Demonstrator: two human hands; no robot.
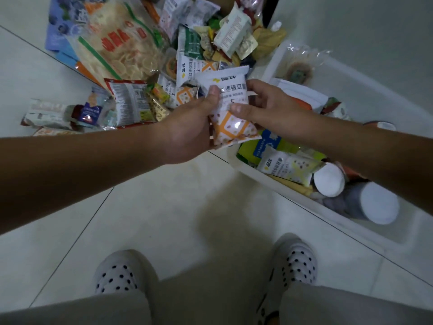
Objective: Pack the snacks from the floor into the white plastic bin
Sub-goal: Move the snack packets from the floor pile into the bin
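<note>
A white and orange snack packet [230,106] is held in the air between both hands, just above the near left corner of the white plastic bin [290,191]. My left hand [189,127] grips its left edge with the thumb on top. My right hand [264,106] pinches its right side. The bin on the right holds a similar white and yellow packet [288,166], green and blue bags, and two white-lidded cans [375,202]. A heap of snacks [187,55] lies on the floor beyond the hands, including a big bag of pale crackers [119,45].
Pale floor tiles [164,207] spread in front of my legs and my two dotted slippers [117,273]. A blue flat box [56,29] lies under the cracker bag at the far left. More small packets [77,113] are scattered at the left of the heap.
</note>
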